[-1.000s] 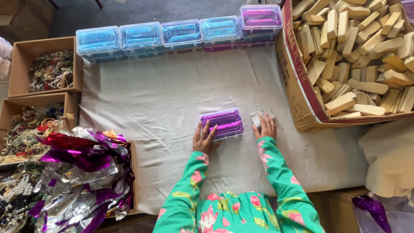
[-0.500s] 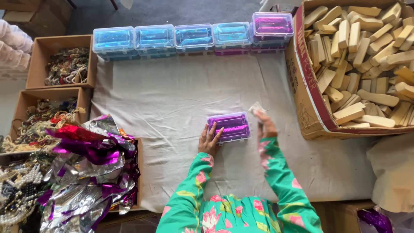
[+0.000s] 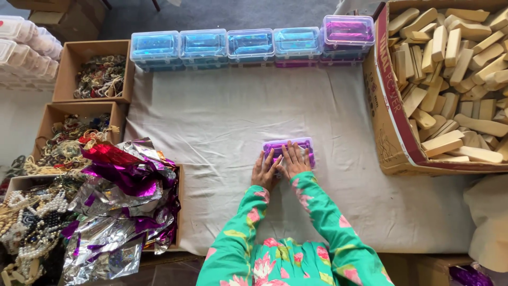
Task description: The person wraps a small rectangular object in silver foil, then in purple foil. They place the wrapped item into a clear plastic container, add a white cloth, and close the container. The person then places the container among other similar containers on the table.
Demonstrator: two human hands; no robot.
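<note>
Since the earlier frame our right hand (image 3: 296, 160) has come off the small pale item it was touching beside the box and moved onto the lid; that item is no longer visible. Both hands are now on the purple box (image 3: 289, 150), which has not left its spot on the cloth.

Left hand (image 3: 264, 170): flat, fingers spread, resting on the near-left part of the lid, not gripping. Right hand: flat, fingers spread, palm down over the lid's middle, also not closed around anything. The 2 hands touch or nearly touch each other.

The box sits on the white cloth (image 3: 222, 122) covering the bench, near our edge, slightly right of centre, well apart from everything else.

Our read: this looks like pressing the lid shut. To do it well, we keep the palms level, push straight down over the latch edges rather than the centre, and hold the base from sliding on the loose cloth.

Around us:
- row of 4 blue-filled clear boxes (image 3: 225, 47) along the far edge, plus 1 purple box stack (image 3: 348, 33) at its right end
- carton of wooden blocks (image 3: 450, 79) at right
- crumpled purple and silver foil (image 3: 121, 196) at left
- cardboard trays of beaded jewellery (image 3: 98, 77) further left
</note>
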